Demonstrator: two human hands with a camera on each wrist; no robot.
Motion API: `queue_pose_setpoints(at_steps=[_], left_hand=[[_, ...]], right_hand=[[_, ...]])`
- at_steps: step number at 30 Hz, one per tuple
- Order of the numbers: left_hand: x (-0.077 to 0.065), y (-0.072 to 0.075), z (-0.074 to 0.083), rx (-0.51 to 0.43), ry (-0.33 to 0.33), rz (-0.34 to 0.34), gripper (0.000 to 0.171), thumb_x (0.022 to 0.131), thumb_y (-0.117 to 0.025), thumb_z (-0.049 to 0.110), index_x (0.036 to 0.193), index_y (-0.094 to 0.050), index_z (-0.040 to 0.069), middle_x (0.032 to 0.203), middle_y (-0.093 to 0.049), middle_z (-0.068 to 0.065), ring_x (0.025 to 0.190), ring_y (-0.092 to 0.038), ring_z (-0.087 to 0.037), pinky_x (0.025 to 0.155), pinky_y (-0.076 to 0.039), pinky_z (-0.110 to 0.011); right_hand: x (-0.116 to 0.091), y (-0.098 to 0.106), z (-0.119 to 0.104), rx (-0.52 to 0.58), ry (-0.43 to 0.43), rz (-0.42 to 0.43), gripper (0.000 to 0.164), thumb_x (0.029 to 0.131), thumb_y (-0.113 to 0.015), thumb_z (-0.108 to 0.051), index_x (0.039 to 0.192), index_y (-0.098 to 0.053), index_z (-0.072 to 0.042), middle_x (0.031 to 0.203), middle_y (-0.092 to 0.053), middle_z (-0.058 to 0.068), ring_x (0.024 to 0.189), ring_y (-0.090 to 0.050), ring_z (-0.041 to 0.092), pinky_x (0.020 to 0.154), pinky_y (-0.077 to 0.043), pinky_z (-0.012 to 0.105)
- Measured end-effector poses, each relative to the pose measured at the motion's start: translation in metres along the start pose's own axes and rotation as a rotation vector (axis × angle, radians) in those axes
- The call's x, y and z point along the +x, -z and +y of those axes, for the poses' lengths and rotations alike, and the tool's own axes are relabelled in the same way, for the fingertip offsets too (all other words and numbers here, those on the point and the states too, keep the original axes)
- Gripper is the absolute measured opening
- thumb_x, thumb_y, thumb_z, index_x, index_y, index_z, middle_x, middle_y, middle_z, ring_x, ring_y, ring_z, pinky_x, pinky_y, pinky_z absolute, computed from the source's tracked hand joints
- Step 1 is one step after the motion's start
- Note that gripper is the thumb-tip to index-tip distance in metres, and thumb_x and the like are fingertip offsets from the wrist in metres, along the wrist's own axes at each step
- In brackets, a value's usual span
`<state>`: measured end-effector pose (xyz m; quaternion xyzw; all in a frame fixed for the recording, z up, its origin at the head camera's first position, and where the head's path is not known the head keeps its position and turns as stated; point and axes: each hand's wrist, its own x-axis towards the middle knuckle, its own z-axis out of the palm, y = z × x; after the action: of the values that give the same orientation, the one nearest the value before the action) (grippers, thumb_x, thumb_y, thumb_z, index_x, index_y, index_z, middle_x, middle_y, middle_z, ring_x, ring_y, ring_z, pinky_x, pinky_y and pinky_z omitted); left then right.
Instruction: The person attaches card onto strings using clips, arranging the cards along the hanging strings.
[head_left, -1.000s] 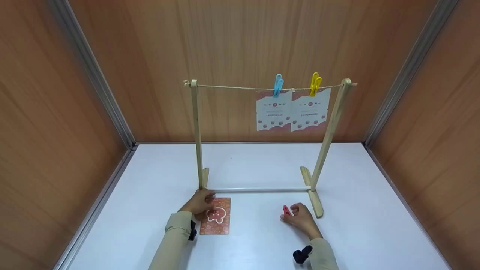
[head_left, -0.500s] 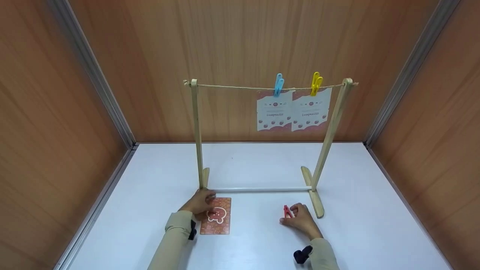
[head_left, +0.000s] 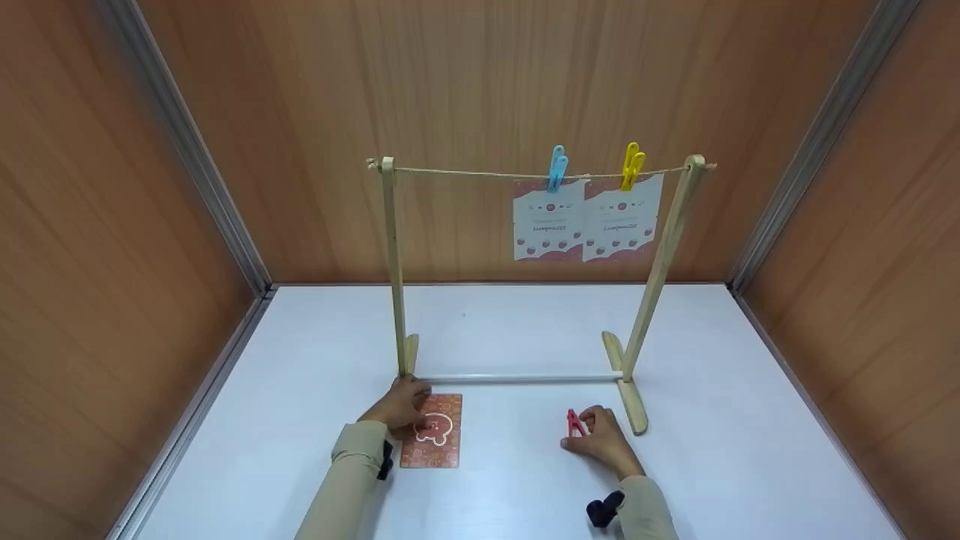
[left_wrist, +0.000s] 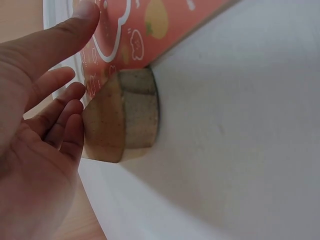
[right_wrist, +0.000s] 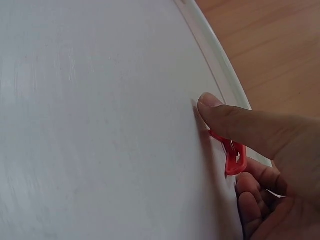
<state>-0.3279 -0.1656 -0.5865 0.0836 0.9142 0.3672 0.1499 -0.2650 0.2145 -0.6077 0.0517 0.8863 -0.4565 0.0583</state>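
In the head view my left hand [head_left: 401, 406] rests at the left foot of the wooden stand, beside a red card with a white-outlined bear [head_left: 442, 441] that lies on the table. The left wrist view has the fingertips at the end of the wooden foot [left_wrist: 122, 115], while the thumb stretches over the card [left_wrist: 142, 32]. My right hand [head_left: 600, 436] pinches a small red clothespin [head_left: 574, 424] low over the table, right of the card. Between thumb and fingers in the right wrist view, part of the clothespin [right_wrist: 235, 159] shows; the thumb hides the rest.
A string [head_left: 465, 173] runs between the stand's two posts. From its right half hang two white cards [head_left: 550, 225], held by a blue clothespin [head_left: 557, 169] and a yellow clothespin [head_left: 632, 166]. A white rod [head_left: 517, 379] joins the posts low down. Wood-grain walls [head_left: 480, 75] enclose the table.
The red clothespin has turned in my right fingers, so its two legs now show spread apart. My left hand and the bear card have stayed in place.
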Motion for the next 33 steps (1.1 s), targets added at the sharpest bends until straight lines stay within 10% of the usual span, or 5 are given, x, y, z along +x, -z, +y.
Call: queue_pose_setpoints(at_steps=[33], left_hand=[[0.0037, -0.0025, 0.0062, 0.075, 0.059, -0.011, 0.049, 0.069, -0.083, 0.008, 0.111, -0.059, 0.009, 0.109, -0.046, -0.006, 0.100, -0.048, -0.024, 0.083, -0.049, -0.040]], right_hand=[[0.0016, -0.0013, 0.0022, 0.024, 0.023, 0.010, 0.051, 0.067, -0.085, -0.018, 0.103, -0.054, 0.000, 0.098, -0.047, 0.011, 0.089, -0.045, 0.023, 0.076, -0.038, 0.032]])
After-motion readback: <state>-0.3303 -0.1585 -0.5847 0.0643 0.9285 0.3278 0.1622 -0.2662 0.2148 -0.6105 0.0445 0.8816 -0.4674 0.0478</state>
